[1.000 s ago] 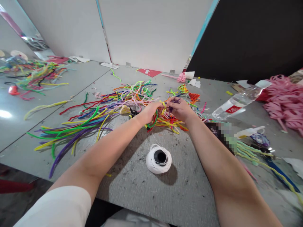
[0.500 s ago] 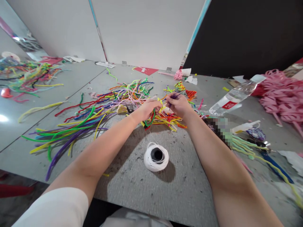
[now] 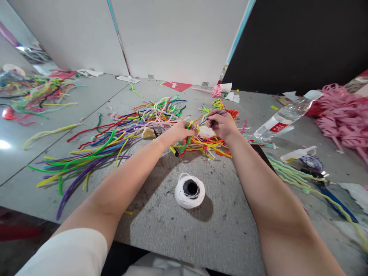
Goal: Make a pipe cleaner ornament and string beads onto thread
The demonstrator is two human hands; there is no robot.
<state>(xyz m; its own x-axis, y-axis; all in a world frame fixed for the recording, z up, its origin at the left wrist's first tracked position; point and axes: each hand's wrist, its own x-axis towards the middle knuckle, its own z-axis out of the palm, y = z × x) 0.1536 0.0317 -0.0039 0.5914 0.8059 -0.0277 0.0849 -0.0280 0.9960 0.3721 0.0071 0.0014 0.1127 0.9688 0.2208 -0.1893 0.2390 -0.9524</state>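
Observation:
My left hand (image 3: 181, 131) is closed on a small bunch of pipe cleaners, with yellow and green pieces showing around the fingers. Just to its right, my right hand (image 3: 221, 123) pinches a thin purple pipe cleaner (image 3: 204, 119). Loose red, orange and yellow pipe cleaners (image 3: 211, 147) lie beneath both hands. Nearer to me stands a spool of white string (image 3: 189, 191), its thread running up toward the left hand. Where the thread ends is hidden by the fingers.
A long bundle of coloured pipe cleaners (image 3: 86, 157) spreads to the left. At right are a tilted water bottle (image 3: 283, 119), a glue bottle (image 3: 296, 154), blue-handled pliers or scissors (image 3: 333, 201) and a pink looped heap (image 3: 342, 119). White panels (image 3: 178, 38) border the back.
My right hand has shifted slightly right, widening the gap between the hands. The left hand has turned a little, and the phone-like dark object by the right forearm is now more covered.

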